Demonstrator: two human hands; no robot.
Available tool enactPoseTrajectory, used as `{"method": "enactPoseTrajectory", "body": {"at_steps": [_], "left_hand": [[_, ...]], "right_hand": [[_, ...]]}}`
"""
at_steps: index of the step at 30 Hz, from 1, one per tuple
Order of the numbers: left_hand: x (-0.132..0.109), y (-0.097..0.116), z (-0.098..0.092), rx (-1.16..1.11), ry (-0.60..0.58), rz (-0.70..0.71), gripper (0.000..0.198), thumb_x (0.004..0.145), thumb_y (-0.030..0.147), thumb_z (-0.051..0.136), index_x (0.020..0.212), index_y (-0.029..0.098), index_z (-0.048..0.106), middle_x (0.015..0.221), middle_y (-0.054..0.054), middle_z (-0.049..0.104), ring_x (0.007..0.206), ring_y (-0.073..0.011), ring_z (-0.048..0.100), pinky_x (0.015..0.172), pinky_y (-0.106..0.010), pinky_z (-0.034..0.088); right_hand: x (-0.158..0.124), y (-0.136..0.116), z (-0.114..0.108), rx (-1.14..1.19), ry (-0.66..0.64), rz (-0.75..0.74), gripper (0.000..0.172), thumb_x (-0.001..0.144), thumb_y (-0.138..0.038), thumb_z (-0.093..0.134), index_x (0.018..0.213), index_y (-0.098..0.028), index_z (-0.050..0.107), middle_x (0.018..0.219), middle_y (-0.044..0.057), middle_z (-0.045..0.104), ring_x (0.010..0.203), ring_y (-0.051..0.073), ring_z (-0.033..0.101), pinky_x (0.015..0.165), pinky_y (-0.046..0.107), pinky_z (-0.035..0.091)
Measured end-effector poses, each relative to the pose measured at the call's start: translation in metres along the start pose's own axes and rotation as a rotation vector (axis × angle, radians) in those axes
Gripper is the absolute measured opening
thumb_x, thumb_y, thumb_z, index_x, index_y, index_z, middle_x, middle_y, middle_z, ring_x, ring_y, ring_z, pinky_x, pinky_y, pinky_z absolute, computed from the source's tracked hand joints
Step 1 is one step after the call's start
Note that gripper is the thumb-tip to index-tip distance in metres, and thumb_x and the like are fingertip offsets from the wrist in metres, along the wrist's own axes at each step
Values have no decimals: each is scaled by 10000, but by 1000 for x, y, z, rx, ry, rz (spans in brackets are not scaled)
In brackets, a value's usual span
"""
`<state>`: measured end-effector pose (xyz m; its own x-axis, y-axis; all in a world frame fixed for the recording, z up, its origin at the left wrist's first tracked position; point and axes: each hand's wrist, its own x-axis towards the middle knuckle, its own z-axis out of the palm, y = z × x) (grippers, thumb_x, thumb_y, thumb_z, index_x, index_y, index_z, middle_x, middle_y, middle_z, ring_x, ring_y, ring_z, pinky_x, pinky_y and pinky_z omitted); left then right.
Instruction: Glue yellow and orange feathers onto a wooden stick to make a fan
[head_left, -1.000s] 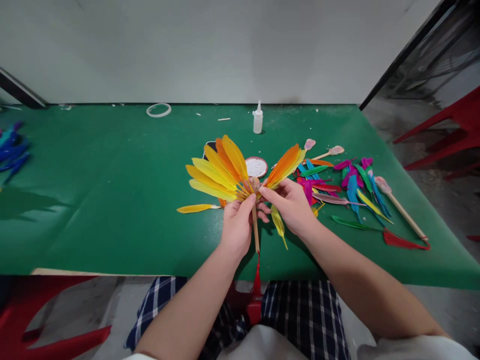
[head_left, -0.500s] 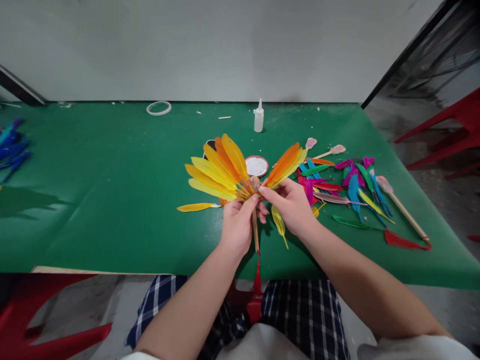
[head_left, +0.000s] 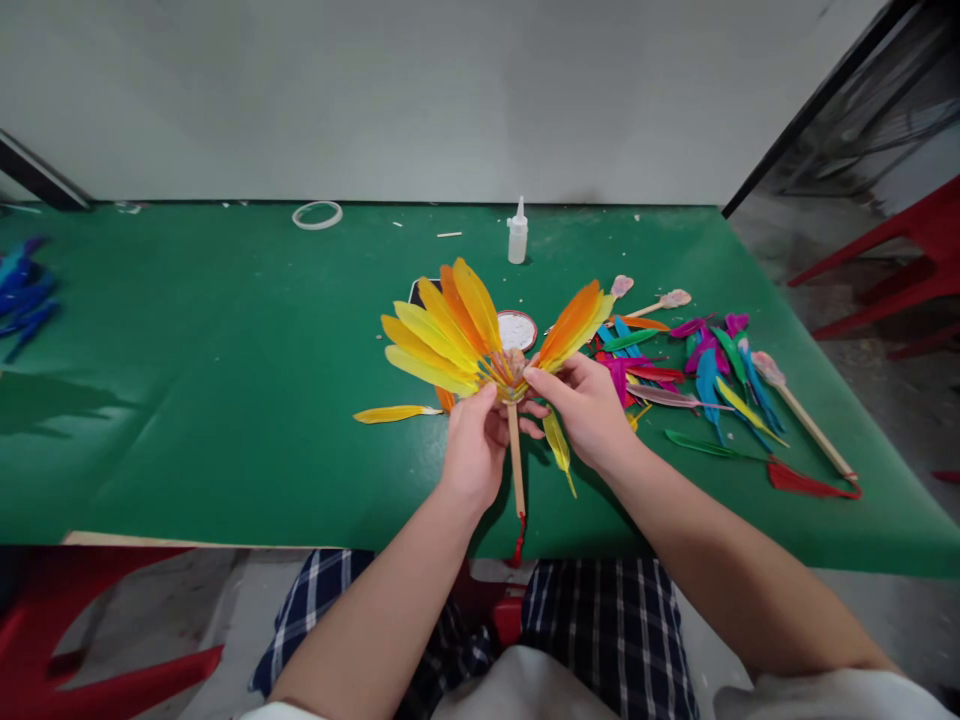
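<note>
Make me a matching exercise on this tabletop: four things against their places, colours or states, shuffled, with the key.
1. Feather fan
2. Bottle
3. Ring
4. Tabletop

A. Lying flat, left of the bottle
B. Green
C. Held by the left hand and right hand
D. Standing upright

Pairs: 1-C, 2-D, 3-A, 4-B

My left hand (head_left: 472, 450) and right hand (head_left: 589, 412) held a yellow-and-orange feather fan (head_left: 513, 368) over the green counter (head_left: 225, 450); a white bottle (head_left: 517, 242) stood far, loose colourful feathers (head_left: 705, 372) lay to the right.
</note>
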<state>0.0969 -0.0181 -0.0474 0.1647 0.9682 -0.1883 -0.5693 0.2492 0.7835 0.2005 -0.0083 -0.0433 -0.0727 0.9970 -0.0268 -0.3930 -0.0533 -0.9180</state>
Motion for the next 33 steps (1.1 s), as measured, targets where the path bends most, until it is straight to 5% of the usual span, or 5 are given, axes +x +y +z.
{"method": "enactPoseTrajectory", "body": {"at_steps": [18, 33], "left_hand": [[3, -7, -2, 137, 70, 117, 155, 726, 252, 621, 807, 119, 631, 585, -1, 640, 530, -86, 600, 499, -169, 462], [3, -7, -3, 135, 89, 89, 216, 718, 277, 628, 843, 101, 639, 601, -20, 646, 560, -121, 618, 519, -208, 486]], "right_hand": [[2, 4, -2, -37, 5, -15, 167, 705, -288, 647, 726, -162, 539, 515, -62, 511, 422, 53, 463, 400, 196, 428], [2, 3, -1, -54, 102, 3, 238, 637, -355, 693, 715, -155, 589, 558, -35, 561, 422, 60, 470, 385, 205, 436]]}}
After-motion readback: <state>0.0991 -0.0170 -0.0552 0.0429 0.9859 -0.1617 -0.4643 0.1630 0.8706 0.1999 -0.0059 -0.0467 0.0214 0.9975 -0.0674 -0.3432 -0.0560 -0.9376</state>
